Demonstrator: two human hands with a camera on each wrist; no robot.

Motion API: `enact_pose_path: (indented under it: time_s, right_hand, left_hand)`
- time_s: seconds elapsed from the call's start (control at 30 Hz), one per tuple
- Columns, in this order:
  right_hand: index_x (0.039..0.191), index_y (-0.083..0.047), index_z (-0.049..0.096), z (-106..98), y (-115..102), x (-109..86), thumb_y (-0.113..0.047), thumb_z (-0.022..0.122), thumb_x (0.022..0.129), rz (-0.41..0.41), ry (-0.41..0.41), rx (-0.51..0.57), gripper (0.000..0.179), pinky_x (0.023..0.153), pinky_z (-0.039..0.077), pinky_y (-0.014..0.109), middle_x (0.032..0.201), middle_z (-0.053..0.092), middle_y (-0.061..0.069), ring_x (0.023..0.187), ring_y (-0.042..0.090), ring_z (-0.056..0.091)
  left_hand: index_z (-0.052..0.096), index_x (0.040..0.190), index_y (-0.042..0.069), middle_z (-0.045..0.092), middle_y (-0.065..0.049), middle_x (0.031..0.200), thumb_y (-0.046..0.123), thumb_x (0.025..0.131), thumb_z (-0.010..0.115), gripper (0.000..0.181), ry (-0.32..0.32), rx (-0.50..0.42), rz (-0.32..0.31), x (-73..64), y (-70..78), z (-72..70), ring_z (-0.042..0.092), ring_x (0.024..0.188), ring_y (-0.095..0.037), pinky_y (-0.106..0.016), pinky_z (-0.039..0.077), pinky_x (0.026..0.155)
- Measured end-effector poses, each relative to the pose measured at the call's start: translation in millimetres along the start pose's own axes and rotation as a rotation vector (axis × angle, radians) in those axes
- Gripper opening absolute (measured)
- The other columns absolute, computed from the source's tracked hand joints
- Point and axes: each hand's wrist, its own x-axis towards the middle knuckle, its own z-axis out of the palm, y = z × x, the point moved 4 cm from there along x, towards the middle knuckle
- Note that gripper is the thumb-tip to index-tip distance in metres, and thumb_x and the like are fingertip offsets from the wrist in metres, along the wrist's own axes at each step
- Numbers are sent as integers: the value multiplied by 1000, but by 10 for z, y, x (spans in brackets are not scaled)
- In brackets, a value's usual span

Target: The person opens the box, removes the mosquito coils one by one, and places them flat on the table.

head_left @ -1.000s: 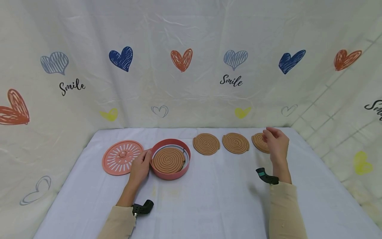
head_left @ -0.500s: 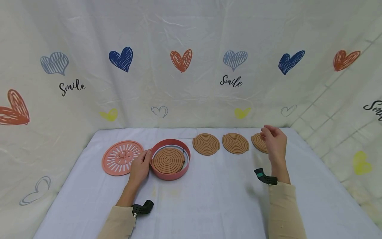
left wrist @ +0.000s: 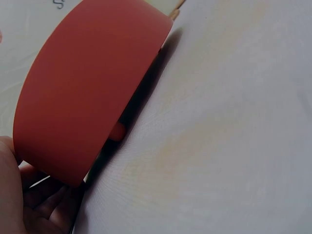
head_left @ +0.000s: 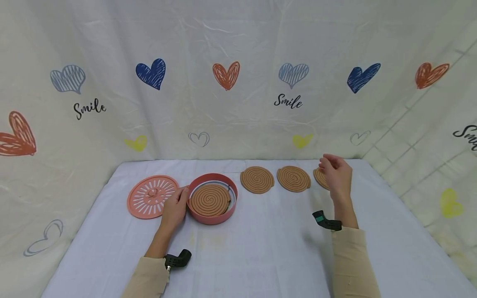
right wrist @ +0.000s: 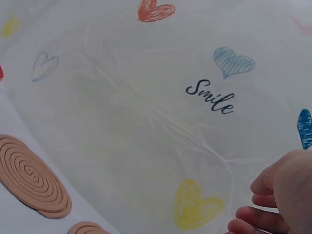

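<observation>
My left hand [head_left: 174, 210] grips the left side of a red round mosquito coil holder [head_left: 212, 219]. In the left wrist view, its thumb lies by the holder's wall [left wrist: 92, 78] and its fingers reach underneath. A brown mosquito coil [head_left: 210, 200] lies inside the holder. At the right, my right hand [head_left: 338, 176] hovers with loosely bent fingers and holds nothing. It partly hides the rightmost mosquito coil [head_left: 320, 179]. Thumb and fingers stand apart in the right wrist view, where a coil [right wrist: 31, 175] lies at lower left.
Two more coils, a left one [head_left: 257, 180] and a middle one [head_left: 294, 179], lie flat along the table's back edge. A pink slotted lid [head_left: 150, 194] rests left of the holder. Behind the white-covered table [head_left: 257, 256] hangs a sheet [head_left: 246, 111] printed with hearts.
My right hand has drifted a little to the left and slightly up, and covers more of the rightmost coil. The left hand and the holder have stayed in place.
</observation>
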Motion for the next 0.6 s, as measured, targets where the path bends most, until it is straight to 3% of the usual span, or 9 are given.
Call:
enact_pose_path:
  time_s: [0.33, 0.5, 0.6]
  right_hand:
    - [138, -14, 58, 110, -63, -64, -42, 53, 102, -18, -21, -88, 46, 91, 56, 21, 128, 62, 8, 103, 13, 64]
    - [136, -10, 59, 154, -86, -99, -37, 54, 102, -90, -38, -70, 43, 83, 55, 12, 125, 64, 11, 92, 4, 62]
    - [136, -10, 59, 196, -100, -119, -36, 53, 103, -107, -57, -80, 43, 82, 54, 12, 126, 64, 12, 94, 6, 62]
  left_hand:
    - [60, 137, 10, 63, -14, 138, 50, 105, 40, 55, -2, 4, -2, -6, -2, -6, 54, 136, -30, -53, 42, 114]
    - [60, 137, 11, 63, -14, 138, 50, 105, 39, 55, -6, 3, -5, 1, -13, 1, 54, 135, -30, -52, 42, 114]
    - [60, 138, 11, 63, -14, 138, 51, 105, 39, 55, -5, 4, -5, 6, -20, 4, 54, 136, -30, -52, 42, 114]
